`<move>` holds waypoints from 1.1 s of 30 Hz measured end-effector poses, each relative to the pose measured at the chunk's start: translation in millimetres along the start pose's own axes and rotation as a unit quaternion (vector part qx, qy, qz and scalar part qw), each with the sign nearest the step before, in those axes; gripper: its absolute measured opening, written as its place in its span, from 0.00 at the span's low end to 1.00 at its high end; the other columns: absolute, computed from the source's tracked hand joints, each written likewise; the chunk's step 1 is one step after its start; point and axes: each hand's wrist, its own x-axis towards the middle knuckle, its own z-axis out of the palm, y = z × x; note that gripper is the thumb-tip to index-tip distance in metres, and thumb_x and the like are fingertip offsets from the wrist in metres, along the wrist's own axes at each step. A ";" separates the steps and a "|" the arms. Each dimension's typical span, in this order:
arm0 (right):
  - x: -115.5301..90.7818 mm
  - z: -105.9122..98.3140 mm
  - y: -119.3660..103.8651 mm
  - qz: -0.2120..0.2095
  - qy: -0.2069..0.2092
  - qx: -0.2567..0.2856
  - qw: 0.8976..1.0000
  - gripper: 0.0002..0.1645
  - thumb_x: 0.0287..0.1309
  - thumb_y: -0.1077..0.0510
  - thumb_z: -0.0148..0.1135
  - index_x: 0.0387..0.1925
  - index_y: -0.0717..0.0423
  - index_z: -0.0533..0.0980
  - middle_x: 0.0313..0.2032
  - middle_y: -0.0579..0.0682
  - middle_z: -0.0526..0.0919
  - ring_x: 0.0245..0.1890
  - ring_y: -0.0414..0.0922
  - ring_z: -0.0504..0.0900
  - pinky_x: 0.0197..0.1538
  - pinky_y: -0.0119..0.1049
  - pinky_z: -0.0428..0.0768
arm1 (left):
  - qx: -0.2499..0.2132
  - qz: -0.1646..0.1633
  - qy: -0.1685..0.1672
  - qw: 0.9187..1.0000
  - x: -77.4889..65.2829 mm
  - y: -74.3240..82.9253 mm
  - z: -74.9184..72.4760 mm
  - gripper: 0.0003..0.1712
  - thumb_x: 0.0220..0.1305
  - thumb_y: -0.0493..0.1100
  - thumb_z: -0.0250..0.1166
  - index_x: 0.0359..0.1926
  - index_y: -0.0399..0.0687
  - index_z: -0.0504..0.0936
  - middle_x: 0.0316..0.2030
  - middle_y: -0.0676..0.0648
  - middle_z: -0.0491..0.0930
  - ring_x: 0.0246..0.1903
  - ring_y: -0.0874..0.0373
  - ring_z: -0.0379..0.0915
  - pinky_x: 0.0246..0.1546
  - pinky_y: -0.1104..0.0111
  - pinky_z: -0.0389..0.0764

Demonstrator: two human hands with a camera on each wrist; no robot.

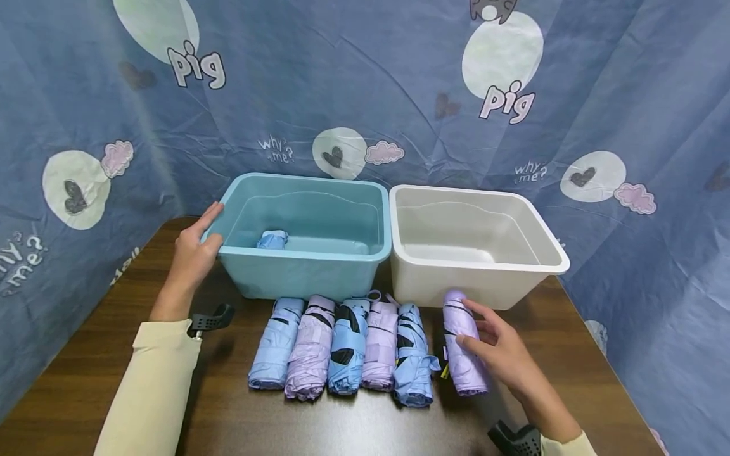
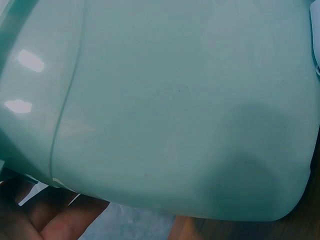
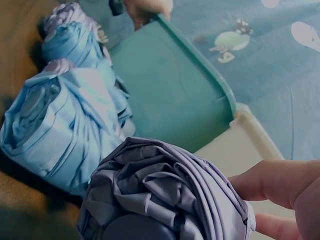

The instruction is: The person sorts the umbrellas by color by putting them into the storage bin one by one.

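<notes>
My left hand [image 1: 194, 250] grips the left rim of a teal bin [image 1: 302, 275]; part of a blue folded umbrella [image 1: 272, 239] shows inside. In the left wrist view, fingers [image 2: 75, 220] appear at the edge of the teal wall. My right hand [image 1: 502, 348] holds a rolled purple umbrella [image 1: 464, 345] by its right side, in front of the cream bin [image 1: 479, 285]. Its thumb lies across the fabric, with another finger near the upper end. The right wrist view shows the purple umbrella's gathered end [image 3: 155, 195] close up; its far side is hidden.
Left of the purple umbrella lies a row of several rolled umbrellas, alternating blue [image 1: 276, 345] and purple [image 1: 310, 348], before the teal bin. Both bins stand side by side on a dark wooden table [image 1: 342, 430]. A blue patterned curtain [image 1: 365, 76] hangs behind.
</notes>
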 end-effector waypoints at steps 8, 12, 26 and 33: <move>-6.0 -2.4 -9.0 -0.018 -0.001 0.012 1.000 0.38 0.55 0.63 0.66 0.67 0.51 0.66 0.53 0.70 0.74 0.49 0.58 0.79 0.40 0.42 0.80 | 0.002 -0.006 -0.005 1.000 -1.4 0.1 -1.1 0.36 0.61 0.35 0.45 0.72 0.53 0.62 0.72 0.53 0.57 0.70 0.53 0.49 0.65 0.48 0.55; -8.9 -3.8 -13.5 -0.036 -0.001 0.013 0.999 0.38 0.56 0.63 0.67 0.67 0.51 0.66 0.54 0.70 0.74 0.49 0.58 0.79 0.40 0.42 0.80 | 0.003 -0.005 -0.006 1.000 -2.2 -1.8 -1.3 0.36 0.62 0.35 0.45 0.72 0.54 0.62 0.72 0.54 0.57 0.70 0.53 0.49 0.65 0.48 0.55; -19.2 -9.6 -32.9 -0.073 -0.006 0.041 0.996 0.39 0.57 0.64 0.65 0.69 0.50 0.64 0.52 0.70 0.75 0.43 0.47 0.83 0.39 0.43 0.81 | 0.005 -0.004 -0.002 1.000 -1.0 -2.4 0.4 0.36 0.61 0.35 0.45 0.72 0.53 0.63 0.71 0.53 0.58 0.70 0.54 0.49 0.64 0.50 0.56; -24.5 -12.5 -46.9 -0.086 -0.006 0.047 0.995 0.39 0.58 0.64 0.64 0.70 0.49 0.63 0.51 0.70 0.74 0.43 0.47 0.83 0.39 0.43 0.81 | 0.005 -0.003 0.003 1.000 -0.8 -0.8 -0.5 0.36 0.61 0.35 0.45 0.72 0.53 0.63 0.71 0.54 0.58 0.70 0.54 0.49 0.65 0.51 0.55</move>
